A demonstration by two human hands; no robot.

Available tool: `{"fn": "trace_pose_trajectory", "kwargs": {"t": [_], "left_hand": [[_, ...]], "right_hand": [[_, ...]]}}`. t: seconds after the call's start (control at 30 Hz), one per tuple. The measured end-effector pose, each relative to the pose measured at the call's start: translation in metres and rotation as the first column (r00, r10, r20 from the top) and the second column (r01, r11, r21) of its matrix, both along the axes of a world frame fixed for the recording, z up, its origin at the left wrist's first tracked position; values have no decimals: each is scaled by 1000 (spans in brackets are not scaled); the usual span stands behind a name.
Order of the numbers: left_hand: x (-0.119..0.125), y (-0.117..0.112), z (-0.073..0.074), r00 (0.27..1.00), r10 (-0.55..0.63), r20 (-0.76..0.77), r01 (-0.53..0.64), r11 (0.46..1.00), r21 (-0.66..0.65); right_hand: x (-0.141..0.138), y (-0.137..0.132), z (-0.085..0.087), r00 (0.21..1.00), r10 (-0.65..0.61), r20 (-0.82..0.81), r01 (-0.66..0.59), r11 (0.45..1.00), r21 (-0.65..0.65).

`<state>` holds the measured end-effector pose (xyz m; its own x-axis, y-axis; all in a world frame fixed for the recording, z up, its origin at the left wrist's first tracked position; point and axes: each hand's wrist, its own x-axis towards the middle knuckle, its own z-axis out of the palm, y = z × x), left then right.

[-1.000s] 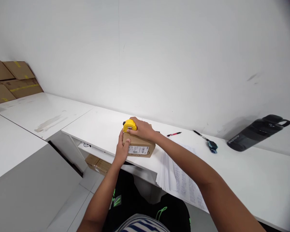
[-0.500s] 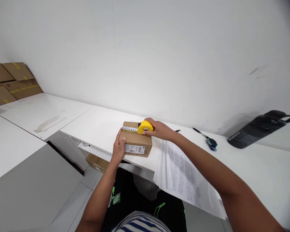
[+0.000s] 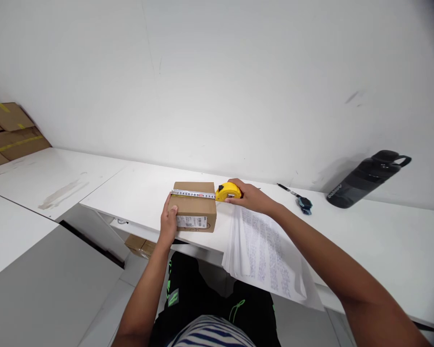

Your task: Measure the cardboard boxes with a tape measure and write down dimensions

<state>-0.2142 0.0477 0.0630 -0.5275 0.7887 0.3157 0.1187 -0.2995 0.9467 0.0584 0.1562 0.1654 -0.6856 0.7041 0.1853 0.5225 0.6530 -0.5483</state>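
A small brown cardboard box point(image 3: 194, 206) with a white printed label point(image 3: 191, 221) on its front side sits on the white table. Across its top lies the drawn-out blade point(image 3: 193, 194) of a yellow tape measure point(image 3: 228, 192). My right hand point(image 3: 248, 196) is closed around the tape measure's case, just beyond the box's right edge. At the box's left edge is my left hand point(image 3: 169, 220), its thumb on the front and its fingers along the left side, near the blade's end.
Printed paper sheets point(image 3: 267, 255) overhang the table's front edge, right of the box. Farther right lie a black pen point(image 3: 284, 187), a wristwatch-like item point(image 3: 304, 205) and a dark bottle point(image 3: 365, 178), tilted in view. Cardboard boxes point(image 3: 14, 140) are stacked at the far left.
My right hand has moved right with the tape measure, drawing out more blade across the box top. My left hand stays at the box's left edge. The whole view has shifted slightly.
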Motion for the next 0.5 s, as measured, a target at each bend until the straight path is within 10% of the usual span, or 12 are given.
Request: {"fn": "trace_pose_trajectory", "kwargs": {"t": [0.3, 0.5], "left_hand": [[0, 0, 3, 998, -35, 49, 35, 999, -1], [-1, -2, 7, 988, -129, 81, 129, 992, 4]], "right_hand": [[-9, -2, 3, 999, -33, -37, 35, 998, 42], [-75, -5, 21, 996, 72, 59, -82, 978, 190]]}}
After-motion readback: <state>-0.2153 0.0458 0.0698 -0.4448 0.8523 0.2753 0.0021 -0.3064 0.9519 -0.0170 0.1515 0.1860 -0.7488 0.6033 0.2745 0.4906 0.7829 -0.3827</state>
